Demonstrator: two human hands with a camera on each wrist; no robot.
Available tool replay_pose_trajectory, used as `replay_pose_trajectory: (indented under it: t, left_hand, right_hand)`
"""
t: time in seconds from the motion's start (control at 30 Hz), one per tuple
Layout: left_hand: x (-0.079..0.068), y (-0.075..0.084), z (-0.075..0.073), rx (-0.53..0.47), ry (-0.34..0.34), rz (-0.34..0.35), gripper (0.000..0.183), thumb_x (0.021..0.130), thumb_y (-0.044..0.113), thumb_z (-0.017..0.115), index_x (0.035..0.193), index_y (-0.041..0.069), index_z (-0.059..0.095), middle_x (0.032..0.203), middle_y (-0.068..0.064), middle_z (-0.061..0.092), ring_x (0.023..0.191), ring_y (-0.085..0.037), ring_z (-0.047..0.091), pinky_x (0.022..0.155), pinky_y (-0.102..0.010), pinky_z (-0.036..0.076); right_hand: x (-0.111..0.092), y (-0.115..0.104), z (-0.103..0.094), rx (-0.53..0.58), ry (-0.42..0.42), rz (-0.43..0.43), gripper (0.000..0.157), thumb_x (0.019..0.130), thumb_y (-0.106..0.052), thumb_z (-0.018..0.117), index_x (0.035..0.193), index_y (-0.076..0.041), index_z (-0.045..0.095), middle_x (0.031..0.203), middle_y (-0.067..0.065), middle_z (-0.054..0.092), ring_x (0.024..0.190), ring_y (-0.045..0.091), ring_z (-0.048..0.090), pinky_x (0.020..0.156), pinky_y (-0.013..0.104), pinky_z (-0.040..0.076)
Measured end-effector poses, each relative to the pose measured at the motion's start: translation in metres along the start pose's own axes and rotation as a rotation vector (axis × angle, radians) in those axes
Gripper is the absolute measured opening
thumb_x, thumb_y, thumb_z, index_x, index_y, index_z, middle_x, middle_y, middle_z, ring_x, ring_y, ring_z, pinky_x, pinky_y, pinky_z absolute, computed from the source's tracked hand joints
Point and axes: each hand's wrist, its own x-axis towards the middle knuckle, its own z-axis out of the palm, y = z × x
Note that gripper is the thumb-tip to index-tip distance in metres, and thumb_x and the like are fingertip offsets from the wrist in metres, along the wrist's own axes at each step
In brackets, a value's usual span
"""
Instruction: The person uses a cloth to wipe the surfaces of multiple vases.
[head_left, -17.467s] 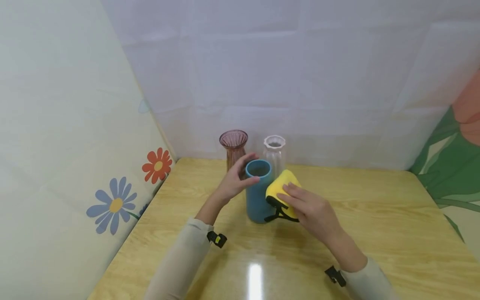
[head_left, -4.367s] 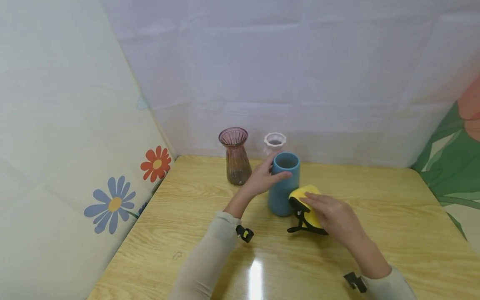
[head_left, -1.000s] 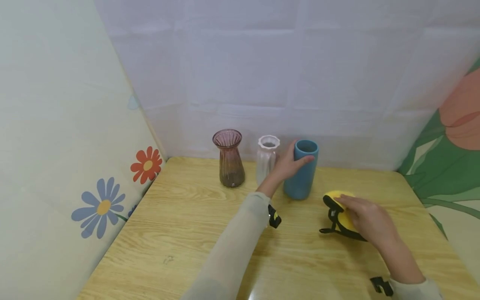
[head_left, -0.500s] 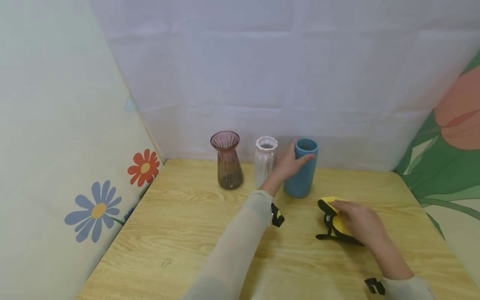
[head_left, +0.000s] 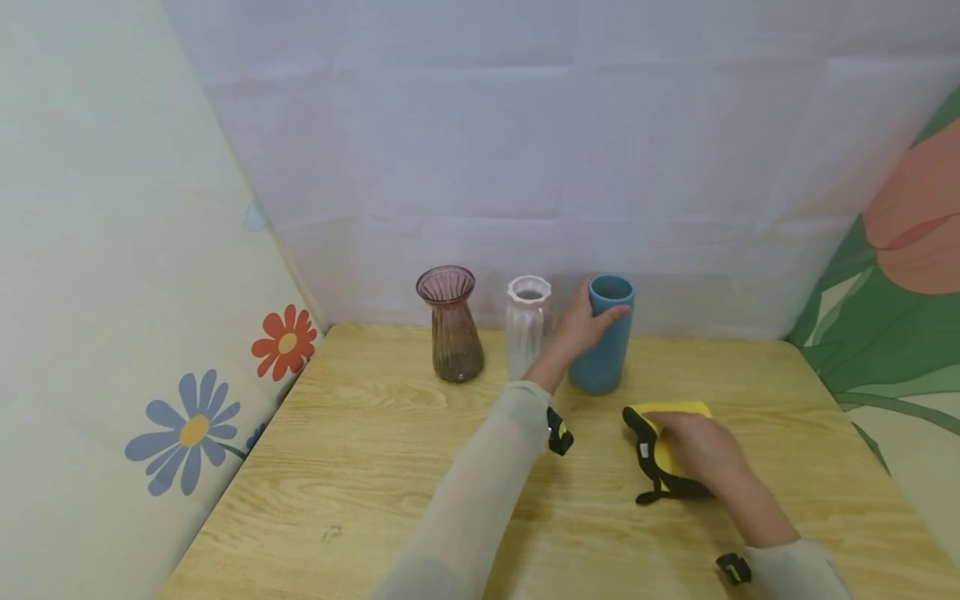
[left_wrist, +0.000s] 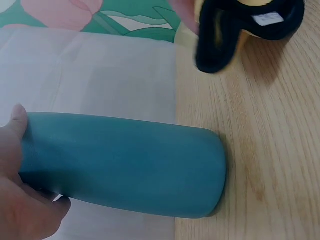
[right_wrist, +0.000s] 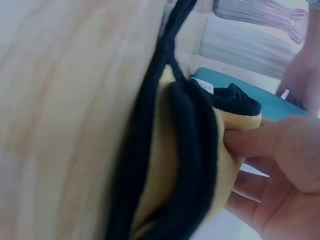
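Note:
My left hand (head_left: 576, 332) grips the upper part of a blue vase (head_left: 602, 354), its thumb and fingers on either side just below the rim. The vase stands upright on the table, its base showing on the wood in the left wrist view. In my right hand (head_left: 707, 450) is a folded yellow cloth (head_left: 678, 407) with black edging and a black loop, close over the table in front of the vase. The right wrist view shows thumb and fingers pinching the cloth (right_wrist: 225, 165). Left of the blue vase stands a white fluted vase (head_left: 525, 333), partly behind my left hand.
A purple ribbed glass vase (head_left: 455, 342) with a flared rim stands at the left end of the row. Behind the wooden table (head_left: 360, 450) hangs a pale cloth backdrop (head_left: 450, 150). A flower-printed wall (head_left: 90, 275) runs along the left side.
The blue vase has gone from in front of the others to the white vase's right. The yellow cloth has left its side and, in the last half second, moved slightly toward me.

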Motion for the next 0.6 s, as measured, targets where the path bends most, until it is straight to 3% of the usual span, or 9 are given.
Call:
replay_pose_trajectory:
  t: [0.3,0.47,0.6]
  left_hand:
    - [0.000,0.006,0.002,0.000,-0.008,-0.030,0.075,0.092,0.046,0.072,0.152,0.017,0.038,0.136,-0.007,0.059,0.125,-0.023,0.058,0.105,-0.042,0.048]
    - [-0.001,0.006,0.002,-0.009,-0.024,-0.043,0.077,0.092,0.047,0.071,0.154,0.018,0.035,0.138,-0.007,0.058,0.128,-0.024,0.056,0.106,-0.043,0.047]
    - [-0.002,0.004,-0.002,-0.015,-0.016,-0.054,0.079,0.092,0.048,0.071,0.155,0.018,0.033,0.138,-0.008,0.058,0.128,-0.025,0.056,0.107,-0.044,0.046]
  right_hand:
    - [0.004,-0.003,0.014,0.002,-0.169,0.029,0.033,0.091,0.002,0.062,0.119,-0.011,0.074,0.099,0.013,0.076,0.086,0.037,0.071,0.070,0.048,0.057]
    - [0.008,-0.010,0.014,-0.033,-0.327,0.116,0.036,0.098,-0.002,0.057,0.131,-0.010,0.067,0.126,0.019,0.068,0.105,0.041,0.067,0.077,0.052,0.057]
    - [0.013,-0.019,0.016,-0.074,-0.410,0.137,0.040,0.099,-0.004,0.054,0.139,-0.009,0.061,0.141,0.024,0.057,0.117,0.046,0.061,0.075,0.053,0.057]
